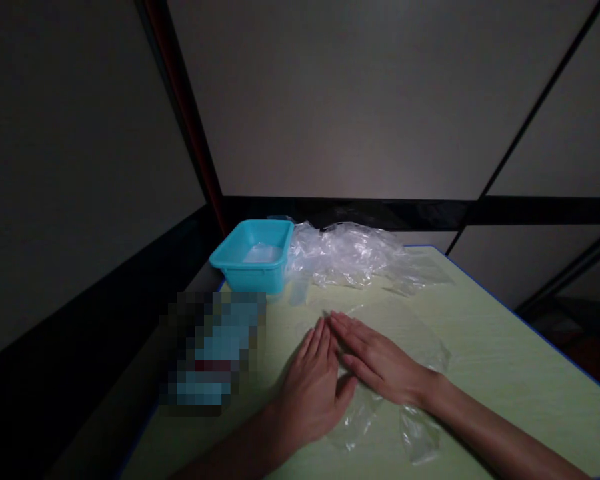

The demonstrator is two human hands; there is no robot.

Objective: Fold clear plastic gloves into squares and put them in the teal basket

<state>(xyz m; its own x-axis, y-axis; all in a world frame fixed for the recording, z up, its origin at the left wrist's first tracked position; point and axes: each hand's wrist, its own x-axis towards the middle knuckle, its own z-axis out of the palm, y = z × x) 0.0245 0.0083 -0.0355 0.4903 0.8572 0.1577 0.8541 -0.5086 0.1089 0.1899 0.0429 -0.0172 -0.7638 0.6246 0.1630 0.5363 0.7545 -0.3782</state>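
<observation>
A clear plastic bag (pixel 405 327) lies spread on the pale green table, its near edge crumpled around two handle-like flaps. My left hand (pixel 315 387) rests flat on the bag's left part, fingers stretched out and pointing away from me. Palm down, my right hand (pixel 380 357) presses on the bag from the right, its fingers extended and slanting to the left. The fingertips of both hands meet near the bag's far left side. Parts of the bag under the hands are hidden.
A turquoise plastic basin (pixel 253 257) stands at the table's far left corner, with something whitish inside. Beside it is a heap of crumpled clear plastic bags (pixel 355 253). A blurred-out bluish item (pixel 225 347) lies at the left edge of the table (pixel 505 373). Wall panels rise behind.
</observation>
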